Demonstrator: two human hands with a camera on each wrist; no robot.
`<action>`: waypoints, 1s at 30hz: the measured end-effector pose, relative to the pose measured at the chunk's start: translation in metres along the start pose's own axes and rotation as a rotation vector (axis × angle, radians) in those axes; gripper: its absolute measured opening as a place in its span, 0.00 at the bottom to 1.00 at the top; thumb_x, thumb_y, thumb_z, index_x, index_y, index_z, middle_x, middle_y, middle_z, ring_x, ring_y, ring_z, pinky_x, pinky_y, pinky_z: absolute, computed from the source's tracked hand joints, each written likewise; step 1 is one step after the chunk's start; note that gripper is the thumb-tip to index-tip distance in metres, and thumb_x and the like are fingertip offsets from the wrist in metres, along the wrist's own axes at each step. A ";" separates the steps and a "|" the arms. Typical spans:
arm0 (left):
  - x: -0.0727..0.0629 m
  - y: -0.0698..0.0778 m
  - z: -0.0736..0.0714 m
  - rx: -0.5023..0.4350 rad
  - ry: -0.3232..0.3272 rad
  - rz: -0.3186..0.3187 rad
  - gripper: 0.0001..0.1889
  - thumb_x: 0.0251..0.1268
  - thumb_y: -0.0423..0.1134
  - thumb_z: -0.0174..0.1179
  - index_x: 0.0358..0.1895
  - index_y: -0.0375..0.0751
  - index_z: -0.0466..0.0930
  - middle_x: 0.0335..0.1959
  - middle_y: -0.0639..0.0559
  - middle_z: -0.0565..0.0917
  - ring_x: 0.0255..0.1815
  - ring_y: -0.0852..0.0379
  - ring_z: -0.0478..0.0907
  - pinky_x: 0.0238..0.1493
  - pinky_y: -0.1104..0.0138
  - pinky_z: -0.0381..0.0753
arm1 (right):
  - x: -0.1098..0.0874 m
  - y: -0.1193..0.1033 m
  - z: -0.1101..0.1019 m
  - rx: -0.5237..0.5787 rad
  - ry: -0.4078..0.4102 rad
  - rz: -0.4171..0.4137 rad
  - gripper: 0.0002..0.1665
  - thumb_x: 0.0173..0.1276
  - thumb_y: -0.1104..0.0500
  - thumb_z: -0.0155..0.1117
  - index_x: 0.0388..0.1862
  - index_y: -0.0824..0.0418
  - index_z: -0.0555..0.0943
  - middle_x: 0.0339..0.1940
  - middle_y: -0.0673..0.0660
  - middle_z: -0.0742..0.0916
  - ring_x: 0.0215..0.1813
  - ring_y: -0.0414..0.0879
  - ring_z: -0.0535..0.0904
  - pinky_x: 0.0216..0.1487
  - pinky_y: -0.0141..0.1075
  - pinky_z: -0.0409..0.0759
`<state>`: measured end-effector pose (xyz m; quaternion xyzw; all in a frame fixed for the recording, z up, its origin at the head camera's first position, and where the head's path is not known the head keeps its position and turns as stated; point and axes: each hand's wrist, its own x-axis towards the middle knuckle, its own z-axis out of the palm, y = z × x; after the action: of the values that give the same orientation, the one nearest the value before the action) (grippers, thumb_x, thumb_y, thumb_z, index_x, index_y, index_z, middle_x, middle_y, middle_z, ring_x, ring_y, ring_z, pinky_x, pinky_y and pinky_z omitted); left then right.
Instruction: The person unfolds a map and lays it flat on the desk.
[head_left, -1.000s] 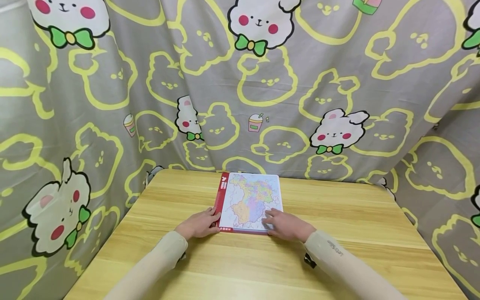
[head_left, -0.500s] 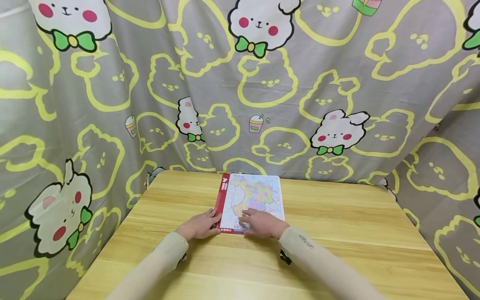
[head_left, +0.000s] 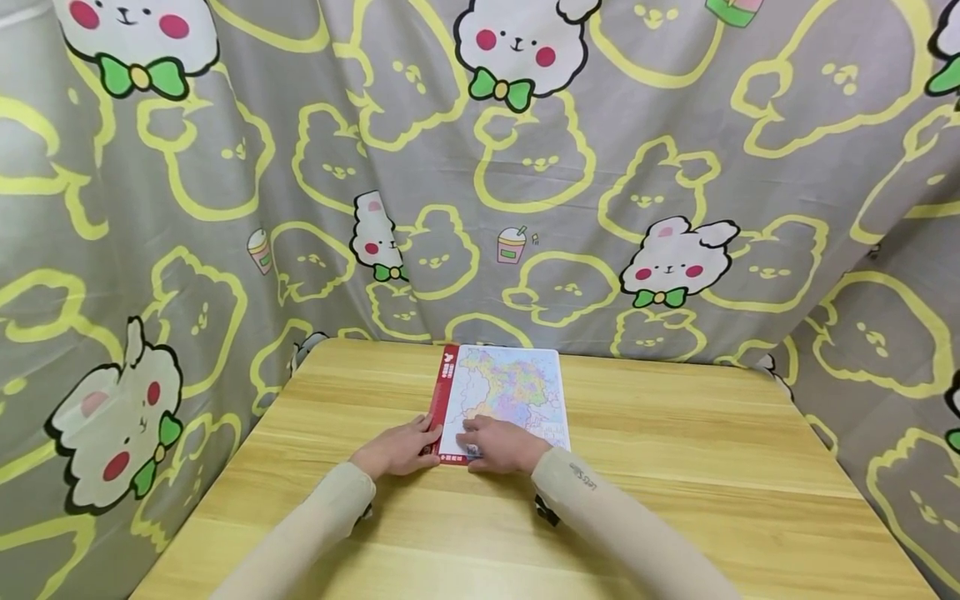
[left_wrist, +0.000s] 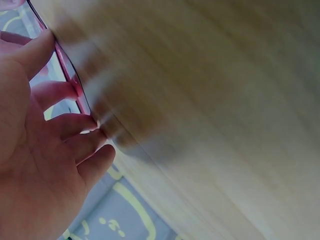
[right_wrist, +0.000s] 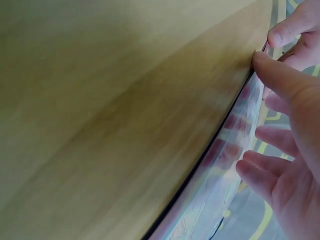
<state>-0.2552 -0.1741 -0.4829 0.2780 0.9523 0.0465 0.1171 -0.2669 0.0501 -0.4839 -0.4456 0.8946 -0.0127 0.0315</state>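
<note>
A flat map board (head_left: 517, 383) with a red strip down its left side lies on the wooden table. My left hand (head_left: 397, 448) rests at the board's lower left corner, fingers on the red strip. Over the lower left part of the printed map is my right hand (head_left: 504, 446), its thumb at the near edge and its fingers above the glossy surface. In the right wrist view, the right thumb (right_wrist: 267, 67) touches the board's dark edge, close to the left hand (right_wrist: 300, 40). The left wrist view shows the left fingertips (left_wrist: 82, 121) along the board's rim. Neither hand grips the board.
The wooden table (head_left: 690, 450) spreads around the board to both sides and in front. A grey curtain (head_left: 555, 192) with yellow outlines and white rabbit figures hangs behind the table and along its sides.
My right hand has slid left along the board's near edge, from its lower right corner to near the left hand. The left hand and the board stay put.
</note>
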 end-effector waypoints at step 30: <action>-0.001 -0.004 0.001 0.010 0.017 0.046 0.33 0.68 0.53 0.54 0.69 0.35 0.63 0.70 0.33 0.59 0.71 0.39 0.55 0.65 0.51 0.62 | -0.013 -0.003 -0.008 -0.133 0.108 -0.124 0.21 0.73 0.53 0.54 0.63 0.53 0.75 0.58 0.55 0.80 0.60 0.46 0.75 0.59 0.38 0.73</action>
<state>-0.2564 -0.1780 -0.4843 0.3001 0.9468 0.0470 0.1066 -0.2570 0.0589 -0.4750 -0.4998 0.8646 0.0209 -0.0472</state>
